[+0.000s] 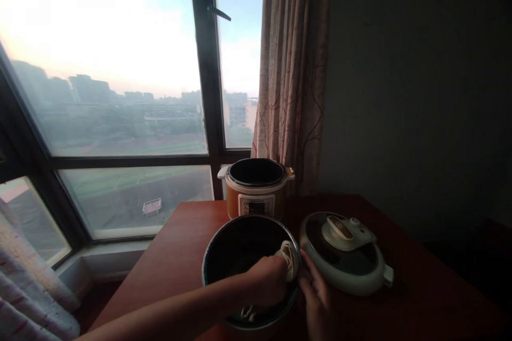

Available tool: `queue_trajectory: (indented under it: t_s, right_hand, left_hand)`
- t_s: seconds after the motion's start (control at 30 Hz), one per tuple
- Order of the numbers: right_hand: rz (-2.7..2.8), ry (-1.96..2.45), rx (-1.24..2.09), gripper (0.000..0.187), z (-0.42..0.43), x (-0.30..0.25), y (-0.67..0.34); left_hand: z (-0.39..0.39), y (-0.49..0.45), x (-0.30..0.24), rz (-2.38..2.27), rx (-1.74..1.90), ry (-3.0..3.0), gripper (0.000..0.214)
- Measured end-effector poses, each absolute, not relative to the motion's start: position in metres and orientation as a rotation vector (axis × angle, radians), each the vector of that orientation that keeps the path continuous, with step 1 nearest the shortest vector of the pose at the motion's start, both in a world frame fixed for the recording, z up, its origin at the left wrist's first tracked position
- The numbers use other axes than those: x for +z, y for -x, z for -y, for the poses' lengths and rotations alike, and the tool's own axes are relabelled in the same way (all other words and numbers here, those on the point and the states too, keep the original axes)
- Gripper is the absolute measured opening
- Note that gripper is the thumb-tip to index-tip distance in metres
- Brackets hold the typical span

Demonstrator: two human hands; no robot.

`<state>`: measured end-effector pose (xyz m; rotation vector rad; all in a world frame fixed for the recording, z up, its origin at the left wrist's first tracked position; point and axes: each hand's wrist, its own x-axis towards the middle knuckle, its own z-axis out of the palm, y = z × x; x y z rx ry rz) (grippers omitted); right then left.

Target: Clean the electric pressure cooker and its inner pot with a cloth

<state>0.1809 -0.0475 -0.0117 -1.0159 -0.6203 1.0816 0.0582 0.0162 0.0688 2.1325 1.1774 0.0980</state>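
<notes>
A dark inner pot (236, 248) with a pale rim stands at the table's near side, its mouth facing up. My left hand (270, 279) reaches across into it, fingers closed round a bunched, light-coloured cloth (288, 258) against the right inner wall. Below my forearm, another bit of whitish cloth shows inside the pot; whether it is the same piece I cannot tell. My right hand (315, 290) grips the pot's right side from outside, fingers along the wall by the rim. Shadow hides part of that grip.
Behind the pot stands an orange-and-white electric pressure cooker (256, 192), its top uncovered. Its round lid (344, 256) lies to the right, close to my right hand. The reddish table (168, 261) borders a window (120, 117) and a patterned curtain (292, 74).
</notes>
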Motion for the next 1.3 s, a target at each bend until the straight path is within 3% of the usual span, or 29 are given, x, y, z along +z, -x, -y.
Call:
queue_trajectory:
  t_s: [0.2, 0.27, 0.37, 0.53, 0.7, 0.83, 0.97, 1.17, 1.3]
  right_hand:
    - [0.561, 1.023, 1.013, 0.058, 0.024, -0.002, -0.195]
    - [0.571, 1.05, 0.986, 0.058, 0.015, -0.003, -0.199]
    - [0.612, 1.063, 1.019, 0.062, 0.007, -0.005, -0.199]
    - [0.737, 1.151, 0.854, 0.052, 0.005, -0.005, -0.191]
    - [0.824, 1.137, 0.833, 0.046, 0.002, -0.002, -0.188]
    - [0.874, 1.083, 0.905, 0.048, -0.006, 0.004, -0.188]
    - [0.845, 1.112, 0.989, 0.062, -0.002, 0.009, -0.193]
    - [0.791, 1.143, 1.054, 0.077, 0.04, -0.006, -0.188]
    - [0.834, 1.083, 1.206, 0.09, 0.06, -0.013, -0.172]
  left_hand:
    - [-0.013, -0.031, 0.095, -0.699, -0.611, -2.755, 0.018]
    - [-0.02, -0.02, 0.095, -0.654, -0.716, -2.749, 0.01]
    - [-0.026, -0.01, 0.09, -0.686, -0.723, -2.686, 0.019]
    - [-0.018, -0.015, 0.088, -0.748, -0.591, -2.64, 0.013]
    - [-0.017, -0.027, 0.081, -1.072, -0.088, -2.119, 0.022]
    - [-0.031, -0.038, 0.071, -1.127, 0.272, -1.712, 0.026]
    - [-0.043, -0.044, 0.066, -1.105, 0.661, -1.184, 0.025]
    - [-0.051, -0.044, 0.056, -1.188, 0.649, -1.299, 0.039]
    - [-0.048, -0.048, 0.058, -1.198, 0.47, -1.715, 0.042]
